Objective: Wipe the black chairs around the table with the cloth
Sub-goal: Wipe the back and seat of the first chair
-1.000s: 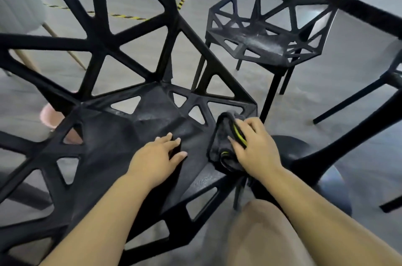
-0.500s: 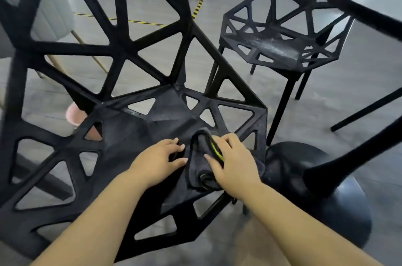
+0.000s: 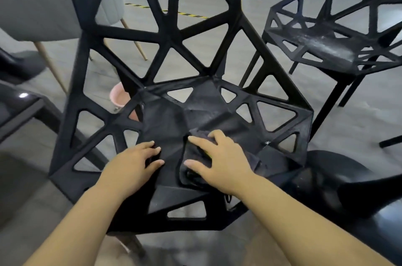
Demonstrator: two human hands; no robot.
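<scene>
Two black plastic chairs with open triangular lattice shells are in view. The near black lattice chair (image 3: 202, 100) stands directly below the camera. The second black lattice chair (image 3: 326, 45) stands apart at upper right, with pale smears across its seat.

One dark folded cloth (image 3: 191, 176) lies on the front right part of the near chair's seat. The right hand (image 3: 221, 163) lies on top of it, fingers spread and nearly straight, palm down, pressing the cloth against the seat without curling round it. The left hand (image 3: 132, 165) rests on the bare seat just beside the cloth, fingers loosely extended, holding nothing.

One container is visible: a pink plastic bucket (image 3: 118, 95) on the floor behind the near chair, partly hidden by a strut. Its contents cannot be told.

One grey upholstered chair with wooden legs (image 3: 43, 0) stands at upper left. A yellow-and-black striped tape line (image 3: 187, 14) crosses the grey floor behind the chairs. A black round pedestal base (image 3: 326, 178) sits at lower right.
</scene>
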